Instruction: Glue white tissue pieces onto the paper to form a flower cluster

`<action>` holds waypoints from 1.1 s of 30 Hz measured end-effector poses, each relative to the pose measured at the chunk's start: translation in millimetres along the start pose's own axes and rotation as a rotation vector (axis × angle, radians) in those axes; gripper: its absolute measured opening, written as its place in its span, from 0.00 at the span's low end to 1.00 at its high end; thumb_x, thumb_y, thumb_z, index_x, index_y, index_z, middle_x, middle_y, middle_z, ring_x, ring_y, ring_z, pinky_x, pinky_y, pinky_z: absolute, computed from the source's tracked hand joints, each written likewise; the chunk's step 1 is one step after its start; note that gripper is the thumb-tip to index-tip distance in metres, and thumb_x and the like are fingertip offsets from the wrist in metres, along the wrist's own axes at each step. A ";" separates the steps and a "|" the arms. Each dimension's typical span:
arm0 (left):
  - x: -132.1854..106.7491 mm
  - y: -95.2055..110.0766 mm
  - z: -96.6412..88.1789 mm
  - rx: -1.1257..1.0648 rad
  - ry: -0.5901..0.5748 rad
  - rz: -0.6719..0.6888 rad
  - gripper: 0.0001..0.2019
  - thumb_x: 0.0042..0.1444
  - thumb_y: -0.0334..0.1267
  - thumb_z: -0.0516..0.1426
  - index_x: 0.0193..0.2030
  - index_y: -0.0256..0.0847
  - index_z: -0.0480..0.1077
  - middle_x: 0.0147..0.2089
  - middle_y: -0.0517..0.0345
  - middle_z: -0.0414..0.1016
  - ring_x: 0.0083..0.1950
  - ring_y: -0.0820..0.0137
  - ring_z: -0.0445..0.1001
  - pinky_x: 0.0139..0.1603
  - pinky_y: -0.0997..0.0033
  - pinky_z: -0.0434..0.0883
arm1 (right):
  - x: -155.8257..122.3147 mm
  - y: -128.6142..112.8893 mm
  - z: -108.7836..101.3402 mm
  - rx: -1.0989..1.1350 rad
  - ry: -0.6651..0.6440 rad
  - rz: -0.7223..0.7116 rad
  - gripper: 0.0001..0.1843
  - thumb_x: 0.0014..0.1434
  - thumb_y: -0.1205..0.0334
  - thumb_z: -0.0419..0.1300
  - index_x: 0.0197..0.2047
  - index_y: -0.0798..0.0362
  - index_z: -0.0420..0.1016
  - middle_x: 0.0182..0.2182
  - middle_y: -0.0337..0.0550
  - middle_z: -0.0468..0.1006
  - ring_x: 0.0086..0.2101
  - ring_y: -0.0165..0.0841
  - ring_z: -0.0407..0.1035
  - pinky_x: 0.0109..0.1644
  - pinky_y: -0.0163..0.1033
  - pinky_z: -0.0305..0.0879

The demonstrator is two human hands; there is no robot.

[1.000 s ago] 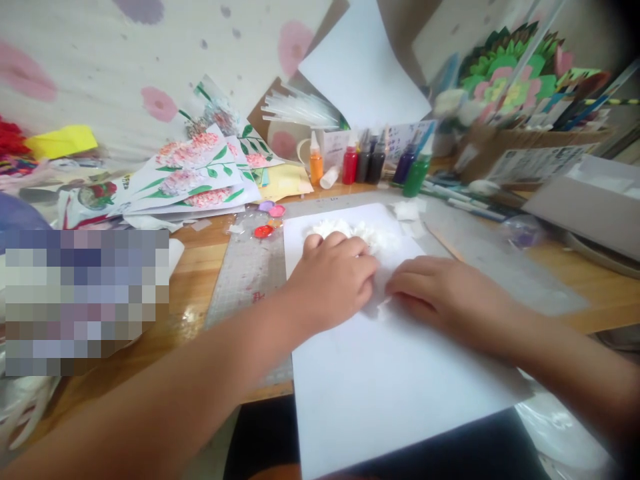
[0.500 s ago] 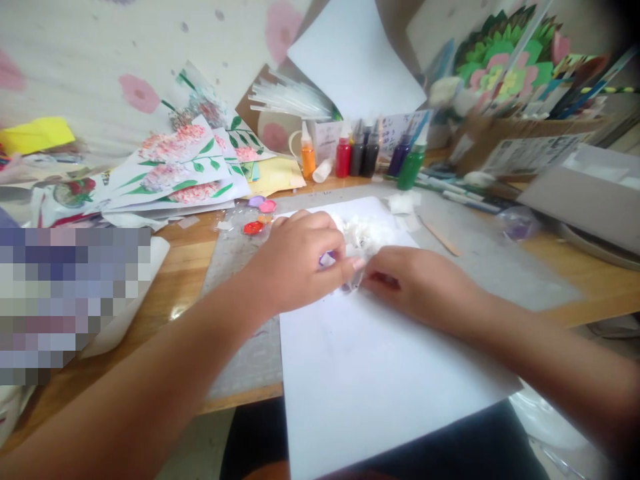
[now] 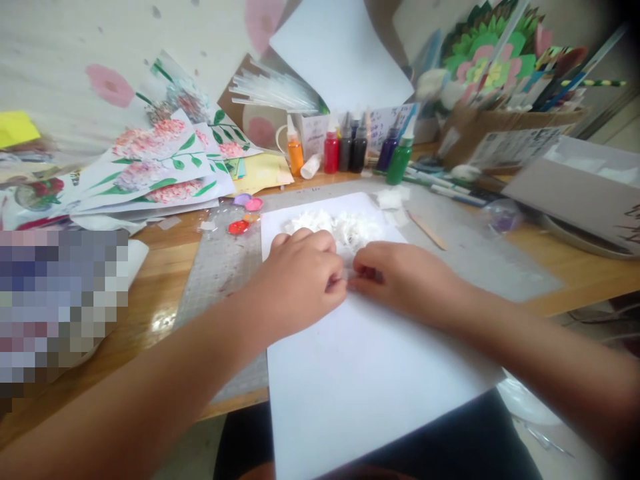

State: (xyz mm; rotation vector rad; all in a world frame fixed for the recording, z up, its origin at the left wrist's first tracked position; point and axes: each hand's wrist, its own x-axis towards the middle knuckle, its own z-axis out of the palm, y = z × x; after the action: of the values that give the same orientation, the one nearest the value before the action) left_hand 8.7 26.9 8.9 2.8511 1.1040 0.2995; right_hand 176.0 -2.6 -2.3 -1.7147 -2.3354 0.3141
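Observation:
A white sheet of paper (image 3: 370,373) lies in front of me on a grey cutting mat (image 3: 220,267). At its far end sits a heap of crumpled white tissue (image 3: 340,227). My left hand (image 3: 295,280) rests on the sheet with fingers curled in a pinch. My right hand (image 3: 400,280) meets it fingertip to fingertip, also pinched. Both hands close on a small piece just below the heap; the fingers hide what it is.
Several small paint bottles (image 3: 350,150) stand behind the sheet. Flower paintings (image 3: 165,173) are piled at the left, little paint lids (image 3: 245,213) beside them. A wooden stick (image 3: 427,230) lies on the mat, a grey box (image 3: 580,193) at the right. The wooden table edge (image 3: 230,403) is near me.
My hands have come together fingertip to fingertip and lowered onto the sheet. A purple-tinted bit seen at my left fingers half a second ago is now hidden. The view has shifted slightly.

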 end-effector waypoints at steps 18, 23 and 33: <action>0.6 -18.1 -25.9 -0.277 0.305 -0.171 0.06 0.50 0.38 0.53 0.28 0.41 0.69 0.34 0.61 0.69 0.38 0.70 0.66 0.40 0.70 0.61 | 8.1 9.3 -33.7 0.297 0.077 -0.048 0.11 0.51 0.55 0.54 0.27 0.53 0.69 0.22 0.36 0.68 0.23 0.24 0.58 0.26 0.31 0.51; 3.2 -35.4 -21.5 -0.496 0.204 -0.319 0.12 0.53 0.47 0.50 0.35 0.43 0.70 0.37 0.61 0.72 0.38 0.70 0.69 0.37 0.73 0.64 | 58.4 5.8 -53.1 0.237 -0.299 -0.074 0.10 0.50 0.55 0.54 0.28 0.52 0.69 0.23 0.36 0.69 0.23 0.24 0.59 0.26 0.31 0.52; 8.8 -53.6 12.9 -0.659 -0.119 -0.474 0.13 0.49 0.48 0.52 0.25 0.40 0.65 0.25 0.63 0.70 0.23 0.74 0.65 0.21 0.76 0.59 | 89.4 -11.8 -36.1 -0.002 -0.430 -0.054 0.07 0.46 0.59 0.52 0.26 0.50 0.70 0.23 0.37 0.72 0.22 0.27 0.61 0.23 0.32 0.52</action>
State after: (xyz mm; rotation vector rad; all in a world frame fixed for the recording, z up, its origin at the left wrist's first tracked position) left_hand -17.7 72.5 -9.6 1.9533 1.3068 0.3664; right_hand 150.3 80.7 40.6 -1.7182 -2.6648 0.7350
